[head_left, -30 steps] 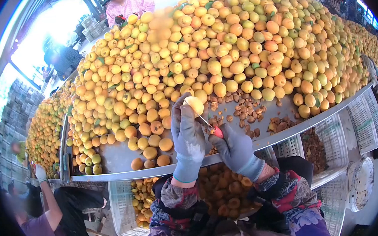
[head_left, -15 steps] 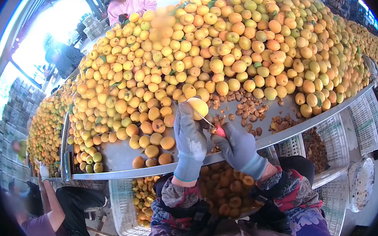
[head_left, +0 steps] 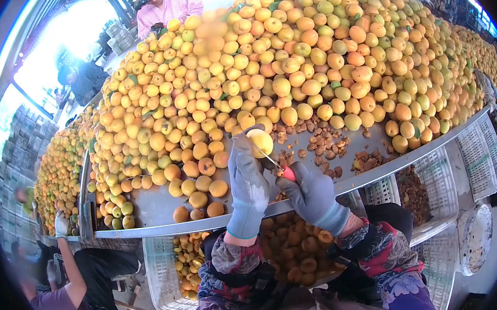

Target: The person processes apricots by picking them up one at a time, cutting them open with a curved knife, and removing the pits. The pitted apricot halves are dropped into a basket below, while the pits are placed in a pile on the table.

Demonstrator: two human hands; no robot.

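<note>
A yellow apricot (head_left: pixel 259 143) is pinched in the fingers of my gloved left hand (head_left: pixel 248 178), over the near edge of the metal table. My gloved right hand (head_left: pixel 310 191) grips a small knife by its pink-red handle (head_left: pixel 288 173), and the thin blade reaches up to the fruit's lower side. Beyond both hands rises a large heap of apricots (head_left: pixel 287 54). Brown pits (head_left: pixel 323 141) lie on the table just right of the held apricot. Below my wrists, halved apricots (head_left: pixel 295 247) fill a container.
The metal table rim (head_left: pixel 365 180) runs across in front of me. White crates (head_left: pixel 162 276) stand beneath it, one at right holding brown pits (head_left: pixel 414 195). A co-worker (head_left: pixel 68 300) sits at lower left, another person (head_left: pixel 167 8) is behind the heap, and a round white lid (head_left: pixel 476 240) is at right.
The view has shifted slightly. The co-worker's gloved hand at left has risen a little, and the person behind the heap shows more. My hands keep nearly the same pose.
</note>
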